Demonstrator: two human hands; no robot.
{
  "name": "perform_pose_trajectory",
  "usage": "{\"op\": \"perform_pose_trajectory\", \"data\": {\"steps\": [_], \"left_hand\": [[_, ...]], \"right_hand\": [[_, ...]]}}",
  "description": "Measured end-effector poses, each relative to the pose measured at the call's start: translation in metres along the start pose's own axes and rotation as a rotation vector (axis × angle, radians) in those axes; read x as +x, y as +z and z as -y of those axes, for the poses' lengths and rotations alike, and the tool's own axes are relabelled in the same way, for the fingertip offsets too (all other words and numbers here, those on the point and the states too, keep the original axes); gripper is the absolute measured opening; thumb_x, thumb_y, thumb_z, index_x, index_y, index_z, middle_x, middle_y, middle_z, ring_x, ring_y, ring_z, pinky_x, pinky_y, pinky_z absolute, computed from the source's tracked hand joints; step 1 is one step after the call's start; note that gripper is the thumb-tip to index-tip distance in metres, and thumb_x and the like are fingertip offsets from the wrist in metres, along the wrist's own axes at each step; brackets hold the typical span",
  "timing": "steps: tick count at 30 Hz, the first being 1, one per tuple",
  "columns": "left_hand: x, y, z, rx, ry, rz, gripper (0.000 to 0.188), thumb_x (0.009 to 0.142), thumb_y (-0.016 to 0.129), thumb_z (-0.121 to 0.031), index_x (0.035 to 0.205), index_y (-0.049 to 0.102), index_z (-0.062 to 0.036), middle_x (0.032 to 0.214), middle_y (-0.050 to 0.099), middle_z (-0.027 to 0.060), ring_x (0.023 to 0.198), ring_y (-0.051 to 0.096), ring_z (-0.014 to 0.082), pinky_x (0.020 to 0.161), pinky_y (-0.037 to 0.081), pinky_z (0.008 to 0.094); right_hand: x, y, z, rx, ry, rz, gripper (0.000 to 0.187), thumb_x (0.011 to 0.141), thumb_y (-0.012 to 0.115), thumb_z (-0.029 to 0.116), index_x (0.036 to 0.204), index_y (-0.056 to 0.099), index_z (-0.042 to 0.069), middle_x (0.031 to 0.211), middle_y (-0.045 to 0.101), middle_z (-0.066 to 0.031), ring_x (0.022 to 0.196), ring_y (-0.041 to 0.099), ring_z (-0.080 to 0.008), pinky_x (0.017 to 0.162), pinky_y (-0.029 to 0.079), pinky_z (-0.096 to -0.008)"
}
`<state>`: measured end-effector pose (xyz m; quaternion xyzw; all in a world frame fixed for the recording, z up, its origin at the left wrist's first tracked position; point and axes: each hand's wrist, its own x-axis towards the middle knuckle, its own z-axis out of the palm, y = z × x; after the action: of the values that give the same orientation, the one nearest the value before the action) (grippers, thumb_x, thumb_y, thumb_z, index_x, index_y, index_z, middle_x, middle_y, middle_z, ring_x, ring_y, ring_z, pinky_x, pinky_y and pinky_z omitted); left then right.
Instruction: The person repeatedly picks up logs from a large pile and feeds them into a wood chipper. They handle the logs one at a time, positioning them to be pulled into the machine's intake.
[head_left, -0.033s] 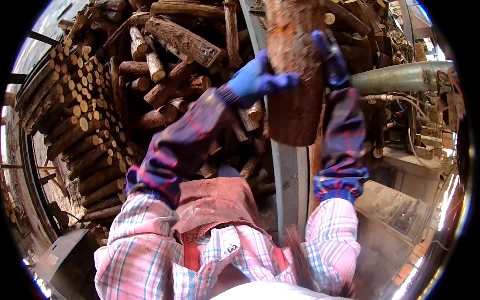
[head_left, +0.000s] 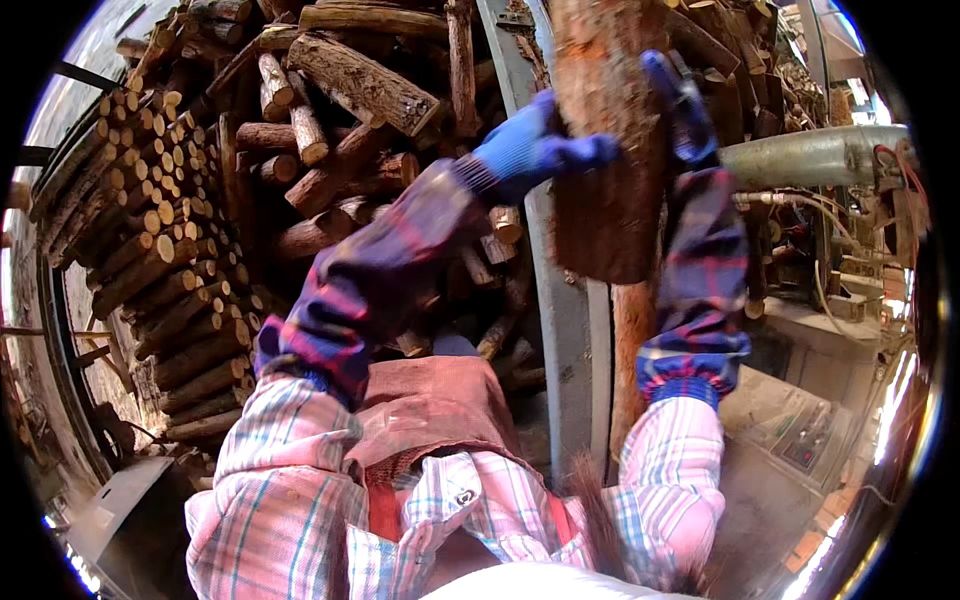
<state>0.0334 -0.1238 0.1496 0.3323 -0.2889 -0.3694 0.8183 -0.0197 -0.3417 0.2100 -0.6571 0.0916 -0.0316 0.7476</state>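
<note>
A thick, rough-barked log (head_left: 608, 190) is upheld in front of me between my two hands, its lower end toward me and its far end cut off by the view's top edge. My left hand (head_left: 535, 155), in a blue knit glove, presses against the log's left side with the thumb lying over the bark. On the opposite side my right hand (head_left: 685, 110), gloved too, clasps the log; part of its fingers is hidden. Below the log's near end, a second reddish log (head_left: 630, 340) lies along the right of a grey metal beam (head_left: 570, 360).
A loose heap of logs (head_left: 365, 80) fills the far middle, and a neat stack of thinner logs (head_left: 170, 250) stands at left. On the right are a greenish metal cylinder (head_left: 810, 157) with hoses and a dusty control panel (head_left: 800, 435).
The log and both hands have shifted a little to the right and slightly farther away. More of the reddish log below shows now.
</note>
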Motion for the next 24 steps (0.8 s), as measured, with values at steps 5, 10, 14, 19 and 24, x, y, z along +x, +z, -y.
{"op": "perform_pose_trajectory", "data": {"steps": [5, 10, 14, 19, 24], "left_hand": [[0.076, 0.025, 0.016, 0.374, -0.072, -0.372, 0.061, 0.07, 0.08, -0.034, 0.106, 0.054, 0.0067, 0.096, 0.062, 0.0167, 0.089, 0.06, 0.0197, 0.075, 0.05, 0.0327], [-0.015, -0.018, 0.082, 0.267, -0.142, -0.55, 0.067, 0.081, 0.073, -0.027, 0.13, 0.041, 0.0063, 0.121, 0.056, 0.0175, 0.109, 0.056, 0.0185, 0.093, 0.045, 0.0315], [-0.165, -0.087, 0.093, 0.394, -0.421, -0.798, 0.065, 0.082, 0.072, -0.029, 0.131, 0.044, 0.003, 0.123, 0.055, 0.0158, 0.111, 0.053, 0.0207, 0.095, 0.044, 0.0351], [-0.434, -0.162, 0.133, 0.355, -0.647, -1.296, 0.066, 0.079, 0.07, -0.043, 0.121, 0.053, 0.0046, 0.107, 0.06, 0.018, 0.097, 0.055, 0.0247, 0.085, 0.043, 0.0353], [-0.674, -0.177, 0.194, 0.101, -1.102, -1.714, 0.039, 0.082, 0.066, -0.04, 0.095, 0.069, -0.0034, 0.072, 0.063, 0.0059, 0.059, 0.054, 0.0158, 0.053, 0.041, 0.0321]], "right_hand": [[0.105, -0.096, 0.04, -0.127, 0.124, 0.444, 0.063, 0.087, 0.064, 0.029, 0.137, 0.037, 0.0, 0.133, 0.047, -0.0122, 0.121, 0.048, -0.0229, 0.1, 0.044, -0.0354], [0.104, -0.065, -0.083, -1.117, -0.018, -0.084, 0.072, 0.079, 0.07, 0.037, 0.134, 0.042, 0.0, 0.134, 0.045, -0.0176, 0.124, 0.044, -0.0276, 0.104, 0.037, -0.0378], [0.098, -0.172, -0.099, -1.425, -0.406, 0.235, 0.085, 0.069, 0.077, 0.047, 0.134, 0.044, 0.002, 0.137, 0.04, -0.0198, 0.122, 0.045, -0.0312, 0.104, 0.035, -0.0391], [0.103, -0.22, -0.124, -1.394, -0.392, 0.194, 0.062, 0.081, 0.072, 0.033, 0.129, 0.049, 0.001, 0.133, 0.045, -0.0189, 0.12, 0.048, -0.0295, 0.099, 0.041, -0.0365], [0.033, 0.024, -0.171, -1.786, -0.87, -0.25, 0.061, 0.079, 0.069, 0.04, 0.115, 0.054, -0.007, 0.111, 0.059, -0.0254, 0.105, 0.056, -0.0386, 0.089, 0.046, -0.0455]]}}
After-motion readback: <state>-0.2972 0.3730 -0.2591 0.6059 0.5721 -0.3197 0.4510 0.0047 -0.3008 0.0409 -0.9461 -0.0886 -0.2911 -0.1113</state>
